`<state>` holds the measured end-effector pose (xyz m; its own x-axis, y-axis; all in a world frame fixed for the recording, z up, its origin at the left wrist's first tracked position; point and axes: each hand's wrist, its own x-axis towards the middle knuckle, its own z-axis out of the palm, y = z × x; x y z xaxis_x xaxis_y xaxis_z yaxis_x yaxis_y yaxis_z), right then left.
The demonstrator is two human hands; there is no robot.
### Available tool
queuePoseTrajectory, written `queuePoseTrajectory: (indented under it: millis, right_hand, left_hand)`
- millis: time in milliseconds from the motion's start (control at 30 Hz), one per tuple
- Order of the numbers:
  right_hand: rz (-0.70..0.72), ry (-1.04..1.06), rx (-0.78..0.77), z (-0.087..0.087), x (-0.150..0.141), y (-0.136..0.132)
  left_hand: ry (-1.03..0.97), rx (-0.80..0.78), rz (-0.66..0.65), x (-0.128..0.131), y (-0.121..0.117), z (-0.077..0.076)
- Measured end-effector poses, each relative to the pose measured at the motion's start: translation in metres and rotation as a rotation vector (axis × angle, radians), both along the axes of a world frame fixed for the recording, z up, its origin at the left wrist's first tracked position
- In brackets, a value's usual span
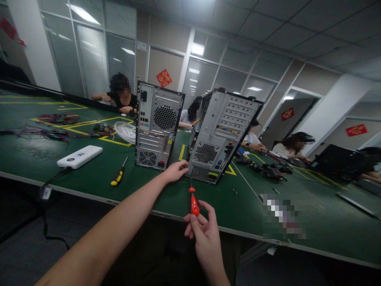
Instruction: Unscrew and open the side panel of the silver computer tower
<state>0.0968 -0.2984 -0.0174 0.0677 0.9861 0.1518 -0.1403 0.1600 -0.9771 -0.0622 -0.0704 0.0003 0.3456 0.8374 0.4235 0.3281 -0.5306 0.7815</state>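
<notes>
My right hand (204,230) grips the butt of a red-handled screwdriver (193,202) between thumb and fingers. Its shaft points up at the lower left corner of a computer case (212,135), which stands with its back panel towards me. Right at that corner is my left hand (177,171), fingers drawn together near the screwdriver's tip. What lies between those fingers is hidden. Left of it, a second computer case (157,131) stands upright, also showing its back panel. On the table nearby lies a yellow-and-black screwdriver (119,174).
A white power bank (80,157) with a cable lies on the green table (89,186) at left. Behind it are loose wires (53,127) and a white fan-like part (125,131). Black cables (269,169) are heaped at right. Several people work across the table.
</notes>
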Motion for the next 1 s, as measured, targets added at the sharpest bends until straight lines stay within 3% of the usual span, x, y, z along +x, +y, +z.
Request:
queuePoseTrajectory:
  millis: [567,1000]
  right_hand:
    - [0.067,-0.027,-0.006,0.0000,0.0006,-0.0007]
    - [-0.021,-0.020,0.008,0.0006,0.0015,0.0007]
  left_hand:
    - [-0.004,0.000,-0.008,-0.0011,-0.0002,-0.0004]
    - [-0.001,-0.003,-0.008,-0.0006,0.0016,-0.0023]
